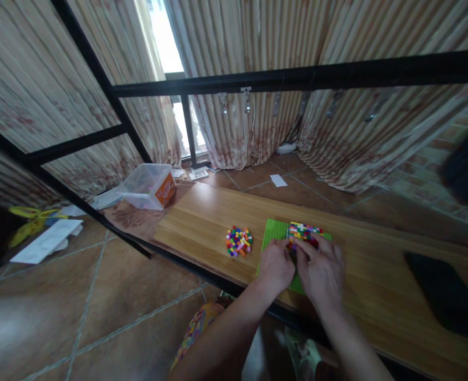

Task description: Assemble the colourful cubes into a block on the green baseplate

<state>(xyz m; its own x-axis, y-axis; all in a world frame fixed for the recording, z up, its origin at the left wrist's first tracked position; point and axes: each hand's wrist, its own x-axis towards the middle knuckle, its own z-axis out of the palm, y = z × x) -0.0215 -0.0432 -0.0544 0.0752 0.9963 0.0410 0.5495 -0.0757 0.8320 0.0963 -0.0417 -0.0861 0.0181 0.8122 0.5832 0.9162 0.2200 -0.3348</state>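
A green studded baseplate (274,229) lies on the wooden board, with rows of small multicoloured bricks (303,228) covering part of its far side. Both hands work over it at the near edge of those rows. My left hand (276,264) is closed, its fingertips pinched by the bricks; whatever they grip is hidden. Close beside it, my right hand (321,267) has thumb and fingers bent together at the same spot, and what lies between them is too small to make out. Left of the baseplate sits a loose pile of small coloured bricks (239,241).
A clear plastic box (146,186) with an orange label stands beyond the board's left end. On the wooden board (202,211), a dark flat object (446,293) lies at right. A black metal rail (257,83) with clips crosses above. Papers lie on the tiled floor.
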